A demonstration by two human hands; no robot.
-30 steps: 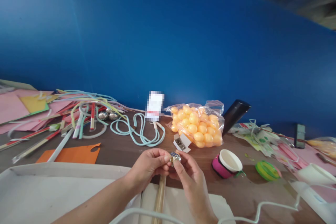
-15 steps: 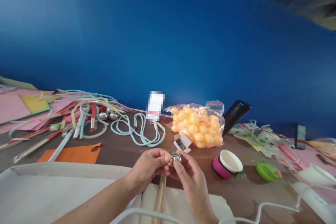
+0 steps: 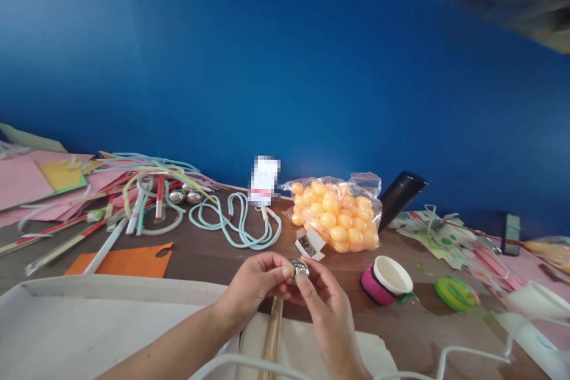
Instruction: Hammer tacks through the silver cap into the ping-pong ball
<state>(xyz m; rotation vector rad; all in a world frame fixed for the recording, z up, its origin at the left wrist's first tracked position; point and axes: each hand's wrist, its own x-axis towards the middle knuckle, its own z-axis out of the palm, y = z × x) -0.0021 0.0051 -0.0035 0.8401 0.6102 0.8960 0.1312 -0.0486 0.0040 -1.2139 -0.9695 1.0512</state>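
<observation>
A small shiny silver ball (image 3: 300, 267) is held in front of me, just above the table's near part. My right hand (image 3: 325, 303) is closed around it, thumb on its near side. Touching the ball's left side, my left hand (image 3: 262, 279) has thumb and forefinger pinched together; what lies between those fingertips is too small to make out. Just beyond the hands stands a small open white box (image 3: 310, 243) of tiny metal pieces. A gold-coloured rod (image 3: 272, 335) runs beneath the hands toward me.
Behind the box lies a clear bag of orange balls (image 3: 336, 214). A pink-sleeved cup (image 3: 385, 280) and a green-yellow lid (image 3: 456, 293) are right. Left are a blue lanyard (image 3: 249, 243), several silver balls (image 3: 177, 196), tubes, orange card (image 3: 120, 261) and a white tray (image 3: 111, 294).
Both hands keep their grip at the ball, with hardly any finger motion. The whole view has shifted very slightly.
</observation>
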